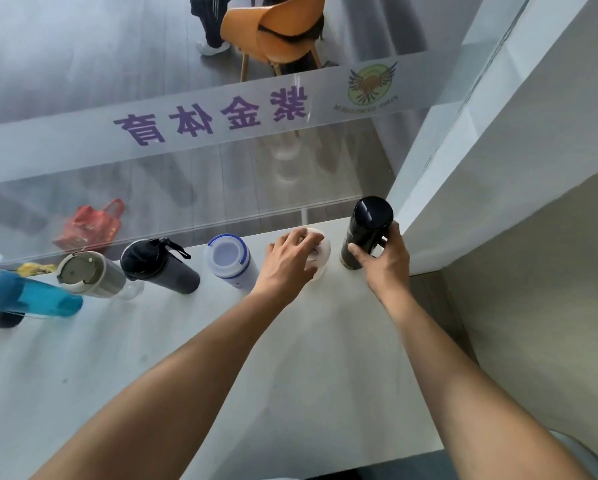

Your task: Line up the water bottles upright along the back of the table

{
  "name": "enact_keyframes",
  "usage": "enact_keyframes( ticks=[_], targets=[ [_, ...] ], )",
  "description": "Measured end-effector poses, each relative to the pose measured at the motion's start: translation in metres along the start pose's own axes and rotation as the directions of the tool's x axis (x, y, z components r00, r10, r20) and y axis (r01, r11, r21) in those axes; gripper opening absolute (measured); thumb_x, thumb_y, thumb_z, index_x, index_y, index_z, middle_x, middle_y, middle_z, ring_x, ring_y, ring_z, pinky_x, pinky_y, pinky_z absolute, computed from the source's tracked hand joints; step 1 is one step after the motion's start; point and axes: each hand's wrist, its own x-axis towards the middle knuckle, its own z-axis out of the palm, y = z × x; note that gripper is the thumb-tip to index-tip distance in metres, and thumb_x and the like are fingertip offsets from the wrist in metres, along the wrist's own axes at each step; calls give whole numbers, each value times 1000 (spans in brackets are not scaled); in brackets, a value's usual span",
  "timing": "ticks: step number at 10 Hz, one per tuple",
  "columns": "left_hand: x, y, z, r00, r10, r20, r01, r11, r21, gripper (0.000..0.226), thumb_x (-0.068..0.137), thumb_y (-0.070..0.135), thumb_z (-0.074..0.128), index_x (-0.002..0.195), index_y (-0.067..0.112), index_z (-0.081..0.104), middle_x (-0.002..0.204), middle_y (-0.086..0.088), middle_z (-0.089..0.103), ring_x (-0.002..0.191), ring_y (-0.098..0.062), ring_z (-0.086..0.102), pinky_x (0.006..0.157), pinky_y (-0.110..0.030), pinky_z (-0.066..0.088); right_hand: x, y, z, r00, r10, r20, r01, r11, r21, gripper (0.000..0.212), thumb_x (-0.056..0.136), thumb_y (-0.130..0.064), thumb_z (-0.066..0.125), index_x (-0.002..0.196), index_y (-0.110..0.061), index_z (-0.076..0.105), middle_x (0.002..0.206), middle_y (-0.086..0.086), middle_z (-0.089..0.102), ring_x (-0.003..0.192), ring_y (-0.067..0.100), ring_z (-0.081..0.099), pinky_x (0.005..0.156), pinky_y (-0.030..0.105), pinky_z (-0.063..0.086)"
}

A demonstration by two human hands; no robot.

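Observation:
Several bottles stand upright in a row along the back edge of the white table. From the left: a blue bottle, a grey one with a beige lid, a black sports bottle with a strap, a frosted bottle with a blue-rimmed cap, a white bottle and a tall black flask. My left hand grips the white bottle from above. My right hand wraps around the black flask's lower body at the row's right end.
A glass wall with purple lettering rises right behind the row. A white pillar stands at the right, close to the flask. Beyond the glass are an orange chair, a person's legs and a red bag on the floor.

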Motion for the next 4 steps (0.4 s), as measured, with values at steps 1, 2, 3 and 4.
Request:
enact_keyframes(
  ticks=[1, 2, 3, 4],
  targets=[
    [1, 3, 1, 1000, -26, -13, 27, 999, 26, 52, 84, 21, 67, 132, 29, 47, 141, -1, 47, 125, -31, 44, 97, -42, 36, -3, 3, -1, 1000, -15, -16, 15, 1000, -19, 68, 74, -23, 85, 131, -23, 48, 123, -1, 61, 110, 16, 61, 93, 28, 47],
    [4, 5, 3, 998, -58, -12, 58, 998, 26, 52, 84, 21, 66, 132, 29, 47, 140, -1, 48, 126, -31, 44, 97, -42, 36, -1, 3, 0, 1000, -12, -25, 11, 999, -32, 69, 74, -25, 85, 132, -21, 48, 124, 1, 61, 112, 19, 61, 93, 29, 47],
    [-1, 9, -1, 998, -60, 17, 58, 996, 69, 61, 86, 25, 67, 140, 31, 40, 146, -2, 44, 131, -32, 41, 100, -44, 34, -3, -2, 1, 1000, -1, -18, -1, 997, -73, 67, 74, -28, 85, 130, -20, 49, 124, 2, 62, 113, 21, 61, 92, 29, 47],
    [-1, 12, -6, 998, -49, 36, 46, 995, 87, 72, 87, 29, 67, 149, 33, 29, 154, -5, 35, 137, -33, 35, 106, -45, 30, -4, -2, -1, 1000, 20, -14, -20, 998, -54, 68, 72, -30, 86, 128, -22, 48, 124, 1, 62, 115, 20, 60, 95, 33, 50]
  ],
)
